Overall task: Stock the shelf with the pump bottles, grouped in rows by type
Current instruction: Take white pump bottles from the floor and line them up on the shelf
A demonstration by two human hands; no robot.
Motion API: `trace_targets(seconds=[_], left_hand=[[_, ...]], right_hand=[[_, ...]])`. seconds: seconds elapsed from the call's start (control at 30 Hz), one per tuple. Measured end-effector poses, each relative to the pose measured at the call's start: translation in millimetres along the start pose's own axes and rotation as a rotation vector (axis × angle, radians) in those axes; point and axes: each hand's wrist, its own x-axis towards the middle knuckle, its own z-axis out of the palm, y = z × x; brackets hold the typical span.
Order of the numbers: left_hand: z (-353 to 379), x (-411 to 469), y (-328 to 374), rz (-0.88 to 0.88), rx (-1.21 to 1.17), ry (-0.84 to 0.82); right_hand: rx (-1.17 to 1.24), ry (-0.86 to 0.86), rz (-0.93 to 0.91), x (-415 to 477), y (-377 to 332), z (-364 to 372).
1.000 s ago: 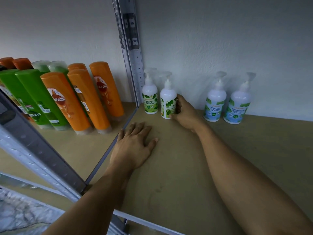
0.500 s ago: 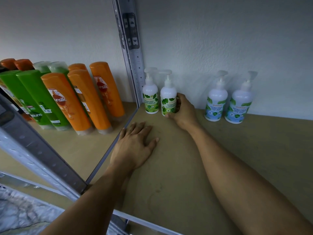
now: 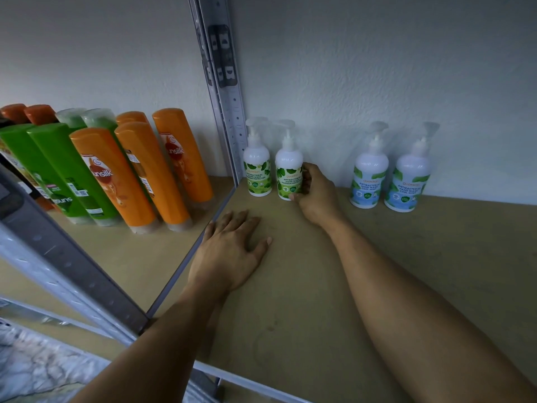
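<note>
While the left hand (image 3: 229,251) lies palm down on the shelf board (image 3: 334,301), its fingers (image 3: 235,222) straight and slightly spread, I have the right hand (image 3: 316,196) curled round a green-label pump bottle (image 3: 287,170). The thumb is low at its base and the fingers (image 3: 306,177) are wrapped on its right side. That bottle stands upright at the back of the board. Left of the gripping fingers, a second green-label bottle (image 3: 257,170) stands just beside it, near the metal upright (image 3: 229,117). Right of those fingers, well apart, two blue-label pump bottles (image 3: 369,175) stand side by side against the wall (image 3: 377,68). Left of the flat hand's fingertips, past the upright, orange and green shampoo bottles (image 3: 145,170) stand in rows.
</note>
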Motion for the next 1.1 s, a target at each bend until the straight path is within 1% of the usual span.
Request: trace_targets(seconds=[0.1,0.23,0.37,1.1], left_hand=[[-0.6,0.3,0.3,0.002,0.0,-0.009],[-0.9,-0.1,0.7,0.002,0.005,-0.006],[-0.8,-0.1,0.7,0.002,0.001,-0.009],[-1.6,-0.4,1.7,-0.001,0.012,-0.002]], right_hand=[[0.004,0.002,0.002,0.5,0.3,-1.9],[0.035,-0.056,-0.005,1.2,-0.7,-2.3],[0.031,-0.032,0.002,2.4,-0.2,-0.9],[0.0,-0.042,-0.032,2.0,1.0,-0.1]])
